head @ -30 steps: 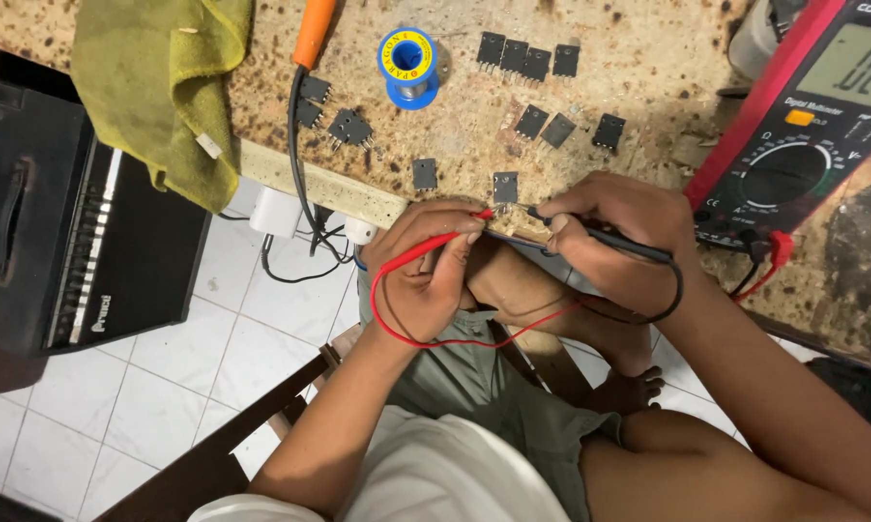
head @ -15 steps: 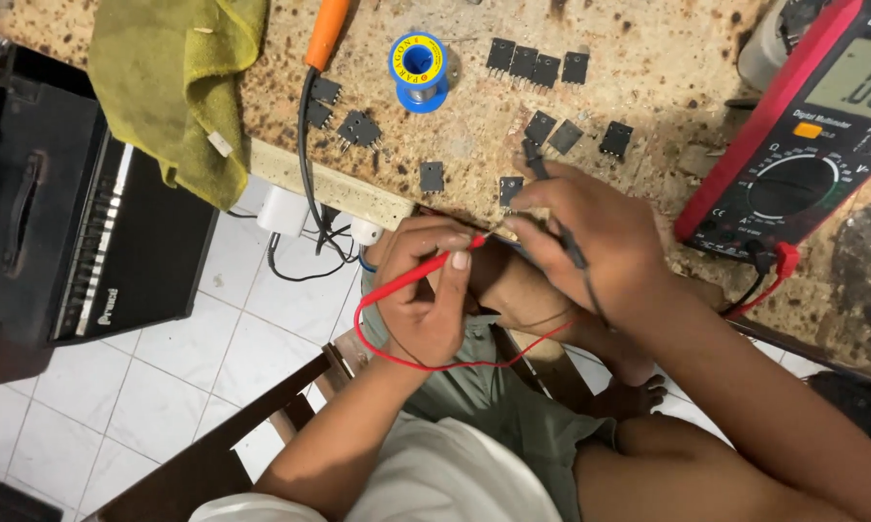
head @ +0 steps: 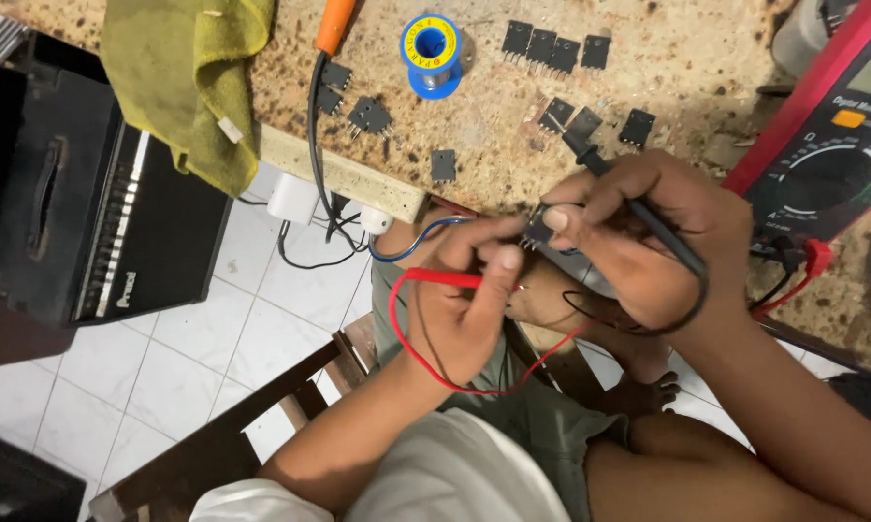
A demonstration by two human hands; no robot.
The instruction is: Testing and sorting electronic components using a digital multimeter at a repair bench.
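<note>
Left hand (head: 464,300) gripping red probe (head: 445,278), right hand (head: 638,237) pinching black transistor (head: 538,228) and black probe (head: 629,193), blue-and-yellow solder spool (head: 430,43) beyond

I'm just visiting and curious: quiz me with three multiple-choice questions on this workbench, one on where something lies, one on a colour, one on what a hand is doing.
1. Where does the yellow-green cloth lie?
A. On the floor tiles
B. Draped over the left end of the speckled counter
C. On the multimeter

2. What colour is the probe lead in the left hand?
A. Red
B. Green
C. White

3. What is the right hand doing?
A. Resting flat and empty on the counter
B. Holding the solder spool
C. Holding a black probe and pinching a small black component

Answers: 1 B, the cloth hangs over the counter's left edge. 2 A, the red lead runs from that hand's fingers into a loop. 3 C, the probe crosses its fingers and the component sits at its fingertips.
</note>
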